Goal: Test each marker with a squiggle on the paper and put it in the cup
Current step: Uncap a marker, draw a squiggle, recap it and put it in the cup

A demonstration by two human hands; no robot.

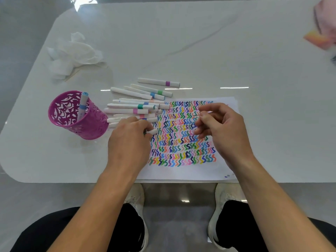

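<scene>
A magenta perforated cup (91, 128) stands at the left, with one light-blue marker (82, 104) upright in it. A pile of several white markers (134, 106) with coloured bands lies between the cup and the paper (181, 171), which is covered in rows of coloured squiggles. My left hand (131, 140) rests at the pile's near edge, its fingers closed on a white marker (153, 131) whose end sticks out to the right. My right hand (223, 130) hovers over the squiggles with curled, pinched fingers. Whether it holds something small is unclear.
Crumpled white tissue (72, 53) lies at the back left. A blurred pink and orange object (321, 39) sits at the far right edge. One purple-banded marker (158, 82) lies apart behind the pile. The table's front edge (72, 181) runs just below the paper.
</scene>
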